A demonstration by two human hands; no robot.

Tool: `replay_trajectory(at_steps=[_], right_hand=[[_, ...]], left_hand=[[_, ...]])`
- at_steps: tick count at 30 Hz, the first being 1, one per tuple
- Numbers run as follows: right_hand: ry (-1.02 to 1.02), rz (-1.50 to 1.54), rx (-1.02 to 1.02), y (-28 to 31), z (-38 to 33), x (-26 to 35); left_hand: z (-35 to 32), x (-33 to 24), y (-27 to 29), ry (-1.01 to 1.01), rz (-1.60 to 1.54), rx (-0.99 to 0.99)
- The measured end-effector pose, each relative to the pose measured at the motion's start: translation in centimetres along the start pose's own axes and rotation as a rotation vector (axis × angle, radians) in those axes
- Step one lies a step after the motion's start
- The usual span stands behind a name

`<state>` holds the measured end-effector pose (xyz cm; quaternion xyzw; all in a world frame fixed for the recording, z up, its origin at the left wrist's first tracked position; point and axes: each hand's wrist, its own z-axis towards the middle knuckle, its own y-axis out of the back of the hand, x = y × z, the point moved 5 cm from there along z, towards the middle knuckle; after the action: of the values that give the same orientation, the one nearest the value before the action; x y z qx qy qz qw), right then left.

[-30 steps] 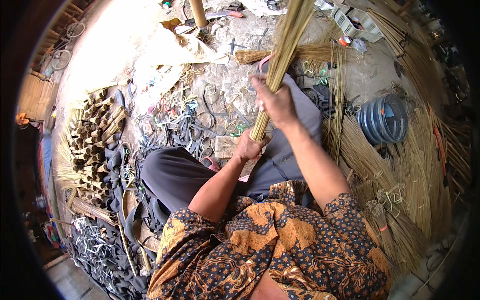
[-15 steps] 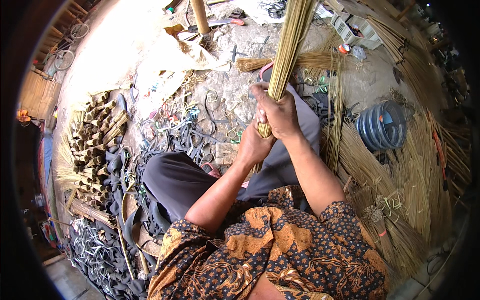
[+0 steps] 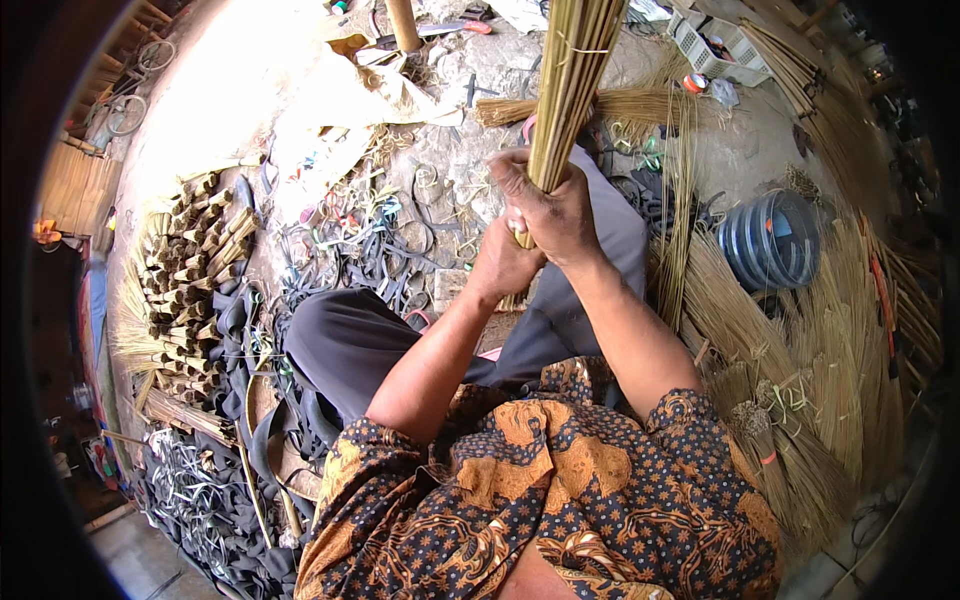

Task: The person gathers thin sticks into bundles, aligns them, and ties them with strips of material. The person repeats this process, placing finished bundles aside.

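Observation:
A bundle of thin palm-rib sticks (image 3: 572, 85) rises from between my knees toward the top edge, its far end out of view. My right hand (image 3: 552, 208) is wrapped round it, thumb lying across the front. Just below, my left hand (image 3: 507, 260) grips the bundle's lower part, the two hands touching. A pale strand crosses the bundle higher up. Most of the lower end is hidden behind my left hand and wrist. Beyond my hands, another stick bundle (image 3: 640, 108) lies crosswise on the ground.
Tied stick bundles (image 3: 190, 290) are piled at the left. Black rubber strips (image 3: 215, 500) heap up below them. Loose sticks (image 3: 790, 370) spread at the right beside a blue-grey ribbed plastic container (image 3: 768, 240). A white crate (image 3: 720, 48), a wooden post (image 3: 402, 25) and a knife (image 3: 440, 30) are farther off.
The bundle stands a little more upright, its top shifted slightly left. Both hands have moved slightly left with it and keep their grip.

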<state>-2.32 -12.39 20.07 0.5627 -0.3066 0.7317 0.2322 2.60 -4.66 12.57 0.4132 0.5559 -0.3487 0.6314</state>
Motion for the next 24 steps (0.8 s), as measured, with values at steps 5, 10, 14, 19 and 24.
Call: replay_trajectory(at_steps=[5,10,14,19,24], right_hand=[[0.029,0.0,-0.004,0.3,0.4,1.9],[0.044,-0.296,-0.05,-0.4,-1.4,-1.6],[0.044,-0.267,0.071,0.4,-3.4,-6.7],[-0.171,-0.41,0.064,1.5,-4.2,-13.1],[-0.186,-0.506,0.125,2.5,-4.6,-13.5]], left_hand=[[-0.4,2.1,0.4,0.142,0.097,0.112],[-0.4,3.9,-0.4,-0.154,0.071,-0.056],[-1.5,8.5,-0.9,-0.185,0.131,-0.057],[-2.4,13.5,-2.5,-0.176,0.227,-0.001],[-2.8,16.1,-2.6,-0.098,0.08,-0.001]])
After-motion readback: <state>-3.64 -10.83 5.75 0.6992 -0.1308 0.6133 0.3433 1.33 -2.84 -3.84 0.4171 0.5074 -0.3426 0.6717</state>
